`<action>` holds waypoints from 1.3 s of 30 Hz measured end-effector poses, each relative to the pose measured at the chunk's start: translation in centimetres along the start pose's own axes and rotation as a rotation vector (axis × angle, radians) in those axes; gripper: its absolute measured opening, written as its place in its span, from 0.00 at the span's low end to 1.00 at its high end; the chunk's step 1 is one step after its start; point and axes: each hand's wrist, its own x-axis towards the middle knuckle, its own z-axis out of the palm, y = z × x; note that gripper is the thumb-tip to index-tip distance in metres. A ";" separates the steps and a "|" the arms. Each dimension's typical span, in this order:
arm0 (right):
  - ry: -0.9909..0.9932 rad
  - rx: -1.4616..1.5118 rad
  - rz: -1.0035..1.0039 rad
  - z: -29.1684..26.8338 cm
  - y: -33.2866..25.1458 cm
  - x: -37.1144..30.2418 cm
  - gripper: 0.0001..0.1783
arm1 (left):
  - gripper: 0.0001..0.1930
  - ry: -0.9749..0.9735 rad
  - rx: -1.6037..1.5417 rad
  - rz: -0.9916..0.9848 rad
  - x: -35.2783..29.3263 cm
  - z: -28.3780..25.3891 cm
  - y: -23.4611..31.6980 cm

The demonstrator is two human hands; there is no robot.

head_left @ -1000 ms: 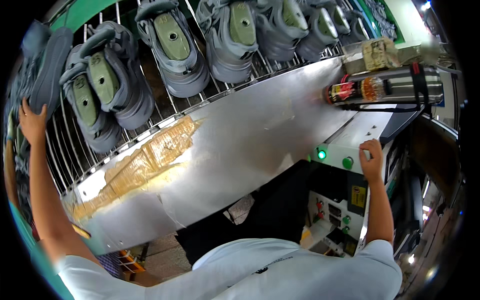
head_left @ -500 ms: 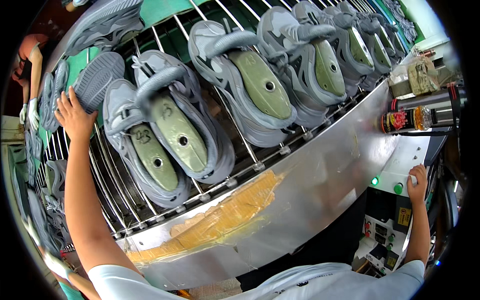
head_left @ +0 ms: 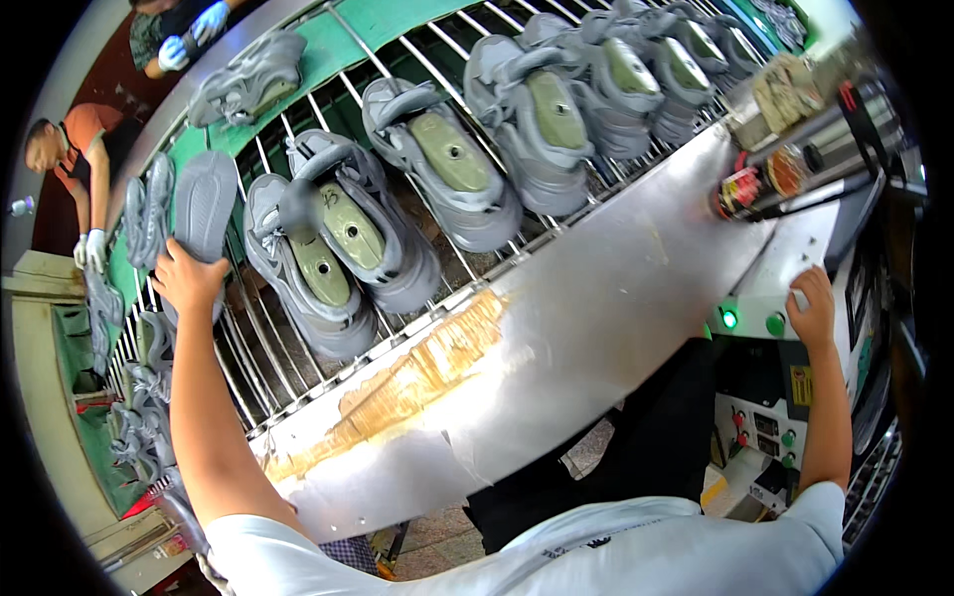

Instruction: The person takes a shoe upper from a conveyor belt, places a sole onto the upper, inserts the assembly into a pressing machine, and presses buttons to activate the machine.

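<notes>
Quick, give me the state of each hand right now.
Left hand: closed on a grey shoe sole at the wire rack.
Right hand: resting on the white control panel, holding nothing.

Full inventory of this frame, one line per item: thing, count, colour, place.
grey sole: one, dark grey, far left of rack, gripped by left hand
lasted shoes: many, grey with olive lasts, rows across the rack
wire rack: one, metal rods, upper half
steel apron: one, silver with tan residue, centre
control panel: one, white with green lit buttons, right
co-workers: two, gloved, top left
left hand: on the sole
right hand: resting on the panel
</notes>
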 end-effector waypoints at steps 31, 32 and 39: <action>-0.150 1.127 0.125 -17.7 -11.2 -19.5 0.66 | 0.28 0.071 -0.911 1.809 -44.4 -52.4 19.2; -0.034 1.105 0.263 -17.0 -9.0 -20.9 0.65 | 0.22 0.099 -1.044 1.802 -43.9 -52.6 19.8; 0.678 1.313 1.006 -19.1 8.9 -21.8 0.50 | 0.05 -0.263 -1.480 1.207 -40.6 -37.2 24.3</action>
